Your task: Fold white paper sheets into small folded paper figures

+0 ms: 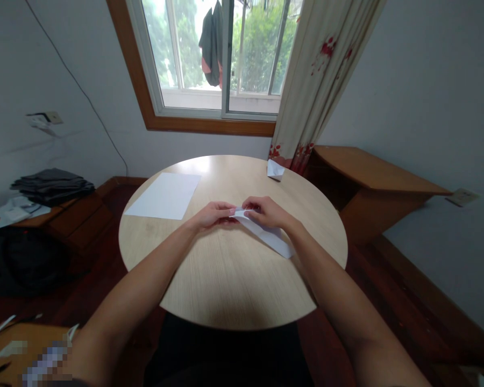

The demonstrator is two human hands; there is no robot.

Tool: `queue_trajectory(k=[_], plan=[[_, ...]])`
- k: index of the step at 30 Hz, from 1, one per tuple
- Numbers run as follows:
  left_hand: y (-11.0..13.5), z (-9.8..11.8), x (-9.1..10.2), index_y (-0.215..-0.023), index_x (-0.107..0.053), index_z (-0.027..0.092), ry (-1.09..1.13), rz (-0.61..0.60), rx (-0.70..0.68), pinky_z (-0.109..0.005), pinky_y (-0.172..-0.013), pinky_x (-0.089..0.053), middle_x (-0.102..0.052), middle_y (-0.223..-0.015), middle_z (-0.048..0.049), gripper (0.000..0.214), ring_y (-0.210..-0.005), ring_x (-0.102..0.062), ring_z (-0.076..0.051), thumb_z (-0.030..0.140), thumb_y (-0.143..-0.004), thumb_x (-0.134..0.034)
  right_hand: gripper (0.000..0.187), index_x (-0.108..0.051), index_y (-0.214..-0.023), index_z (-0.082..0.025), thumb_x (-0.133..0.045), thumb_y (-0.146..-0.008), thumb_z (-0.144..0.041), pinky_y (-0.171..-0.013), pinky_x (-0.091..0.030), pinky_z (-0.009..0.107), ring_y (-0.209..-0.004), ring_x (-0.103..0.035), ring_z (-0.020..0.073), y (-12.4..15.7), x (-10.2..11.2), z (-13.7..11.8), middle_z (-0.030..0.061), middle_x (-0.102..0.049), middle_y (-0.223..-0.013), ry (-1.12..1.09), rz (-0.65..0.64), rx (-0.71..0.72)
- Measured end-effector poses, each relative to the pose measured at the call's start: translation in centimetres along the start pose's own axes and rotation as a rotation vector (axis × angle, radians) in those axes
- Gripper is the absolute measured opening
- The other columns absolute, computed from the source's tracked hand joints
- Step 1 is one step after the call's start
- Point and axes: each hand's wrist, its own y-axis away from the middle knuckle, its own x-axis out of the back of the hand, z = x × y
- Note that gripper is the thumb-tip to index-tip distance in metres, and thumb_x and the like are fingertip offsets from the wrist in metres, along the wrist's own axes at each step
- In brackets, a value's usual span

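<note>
A folded strip of white paper (268, 236) slants across the middle of the round table, its lower right end running down beside my right forearm. My left hand (214, 215) pinches the upper left end of it between thumb and fingers. Close by, my right hand (267, 210) is closed on the same end, thumb on top and fingers curled. The fingertips of both hands are a short gap apart. Parts of the paper are hidden under my right hand.
On the wooden round table (226, 285) a flat white sheet (165, 196) lies at the left. A small folded paper piece (275, 170) stands at the back right edge. Beyond are a window, a curtain (322, 70) and a brown wooden desk (379, 166). Dark folded clothes (52, 185) lie at left.
</note>
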Motion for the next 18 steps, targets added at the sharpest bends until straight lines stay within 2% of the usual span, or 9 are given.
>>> queue_trajectory(k=[3,7,9,13,18], plan=[[-0.04,0.0,-0.13,-0.086,-0.068,0.006,-0.016,0.024,0.05,-0.023,-0.068,-0.054,-0.071,-0.084,-0.0121,0.035,-0.075,-0.068,-0.015,0.038,-0.073,-0.075,0.018,-0.066,-0.092,-0.014,-0.054,-0.08,-0.022,-0.064,-0.039,0.024,-0.067,-0.053,0.0121,-0.06,-0.04,-0.03,0.004,-0.067,-0.08,-0.028,-0.016,0.01],[-0.16,-0.14,-0.36,-0.078,-0.065,0.008,-0.056,0.102,0.085,-0.021,-0.061,-0.054,-0.07,-0.071,-0.0091,0.029,-0.063,-0.067,-0.013,0.033,-0.069,-0.079,0.016,-0.067,-0.087,-0.014,-0.055,-0.078,-0.021,-0.063,-0.039,0.024,-0.066,-0.054,0.0122,-0.18,-0.28,-0.14,0.0037,-0.067,-0.078,-0.042,-0.034,0.005],[-0.13,-0.19,-0.37,-0.078,-0.066,0.007,-0.074,0.083,0.104,-0.019,-0.059,-0.052,-0.07,-0.07,-0.0095,0.03,-0.06,-0.066,-0.012,0.031,-0.067,-0.081,0.015,-0.067,-0.084,-0.014,-0.055,-0.077,-0.018,-0.062,-0.039,0.024,-0.066,-0.054,0.0122,-0.23,-0.38,-0.2,0.0035,-0.066,-0.076,-0.048,-0.041,0.005],[0.14,-0.11,-0.23,-0.084,-0.07,0.003,-0.134,-0.012,0.204,-0.019,-0.06,-0.052,-0.071,-0.077,-0.0163,0.04,-0.064,-0.066,-0.013,0.037,-0.065,-0.08,0.015,-0.067,-0.081,-0.015,-0.054,-0.075,-0.015,-0.061,-0.038,0.023,-0.063,-0.053,0.0111,-0.24,-0.48,-0.19,0.0021,-0.066,-0.073,-0.052,-0.068,0.004],[0.29,-0.1,-0.22,-0.083,-0.071,0.004,-0.222,-0.009,0.193,-0.02,-0.061,-0.051,-0.072,-0.079,-0.0166,0.041,-0.062,-0.065,-0.012,0.04,-0.065,-0.079,0.016,-0.068,-0.083,-0.015,-0.054,-0.073,-0.015,-0.061,-0.038,0.022,-0.065,-0.054,0.0117,-0.16,-0.6,-0.03,0.0026,-0.067,-0.075,-0.009,-0.073,-0.016]])
